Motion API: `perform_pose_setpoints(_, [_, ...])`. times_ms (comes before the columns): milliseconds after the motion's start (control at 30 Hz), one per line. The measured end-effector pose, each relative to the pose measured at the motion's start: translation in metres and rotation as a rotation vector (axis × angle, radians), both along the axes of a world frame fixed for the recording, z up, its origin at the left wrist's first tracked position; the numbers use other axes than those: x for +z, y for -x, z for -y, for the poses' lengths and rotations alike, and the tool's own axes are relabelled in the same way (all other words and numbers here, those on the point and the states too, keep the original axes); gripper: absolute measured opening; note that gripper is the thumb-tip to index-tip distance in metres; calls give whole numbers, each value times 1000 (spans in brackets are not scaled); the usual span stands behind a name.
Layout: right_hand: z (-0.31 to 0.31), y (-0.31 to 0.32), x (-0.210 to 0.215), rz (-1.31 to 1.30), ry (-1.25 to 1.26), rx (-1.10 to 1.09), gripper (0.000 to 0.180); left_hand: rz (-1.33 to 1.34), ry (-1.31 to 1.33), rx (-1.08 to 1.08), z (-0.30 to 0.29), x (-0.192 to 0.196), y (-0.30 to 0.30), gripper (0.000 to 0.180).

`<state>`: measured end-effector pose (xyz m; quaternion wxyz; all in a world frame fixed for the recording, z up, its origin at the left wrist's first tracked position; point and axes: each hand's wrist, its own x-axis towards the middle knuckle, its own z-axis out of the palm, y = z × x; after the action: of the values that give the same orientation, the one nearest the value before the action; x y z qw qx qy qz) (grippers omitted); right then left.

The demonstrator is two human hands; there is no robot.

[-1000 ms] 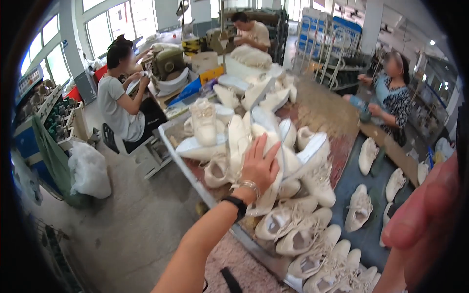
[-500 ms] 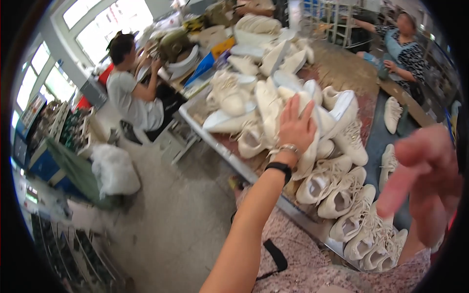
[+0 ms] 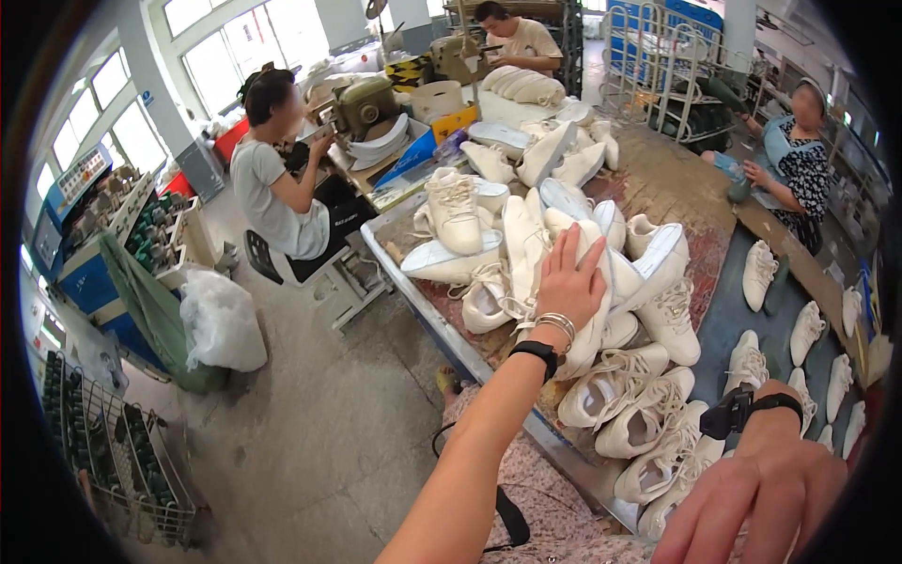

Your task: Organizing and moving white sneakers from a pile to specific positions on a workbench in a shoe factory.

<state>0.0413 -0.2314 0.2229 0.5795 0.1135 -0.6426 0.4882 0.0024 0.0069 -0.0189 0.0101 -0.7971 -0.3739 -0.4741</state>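
Observation:
My left hand (image 3: 571,282) lies palm down on a pile of cream lace-up shoes. Its fingers are stretched and a little apart, resting on a cream shoe (image 3: 587,334) without gripping it. At the lower right is my right hand (image 3: 763,503), back upward, beside a row of cream sneakers (image 3: 648,412). Its fingers look extended and loosely apart; their tips are cut off by the picture's lower edge, and no held thing shows. Around my left hand lie upright sneakers (image 3: 456,211) and tipped shoes with pale blue soles (image 3: 658,273).
A metal-edged worktable (image 3: 427,305) carries the pile. On its right, a dark conveyor belt (image 3: 723,320) bears spaced shoes (image 3: 759,275). Seated co-workers (image 3: 282,183) are at the left, back and right (image 3: 799,155). A white plastic bag (image 3: 221,320) and wire rack (image 3: 132,461) stand left.
My right hand, blurred and raised at the right before, is now lower, nearer the front shoes. My left hand stays on the pile. The view has shifted slightly.

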Motion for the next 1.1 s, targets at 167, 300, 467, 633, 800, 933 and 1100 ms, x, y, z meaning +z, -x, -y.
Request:
perform_pose_setpoints(167, [6, -24, -14, 45, -14, 294, 19, 3, -51, -34, -2, 4, -17, 53])
perform_pose_setpoints(300, [7, -38, 8, 462, -96, 286, 22, 3, -58, 50, -11, -3, 20, 51])
perform_pose_setpoints(467, [42, -60, -1, 831, -167, -60, 33, 16, -69, -36, 2, 0, -15, 51])
perform_pose_setpoints(633, [62, -130, 21, 903, 650, 62, 56, 10, -99, 7, -8, 2, 1, 50])
perform_pose_setpoints(800, [81, -135, 18, 673, 331, -219, 38, 20, -62, -24, -4, 6, 9, 51])
perform_pose_setpoints(933, [37, -158, 32, 658, 161, -338, 33, -4, -41, -36, 1, 1, -3, 52])
perform_pose_setpoints(1100, [6, -163, 32, 555, 58, -526, 28, 10, -39, 1, 3, -5, 5, 53])
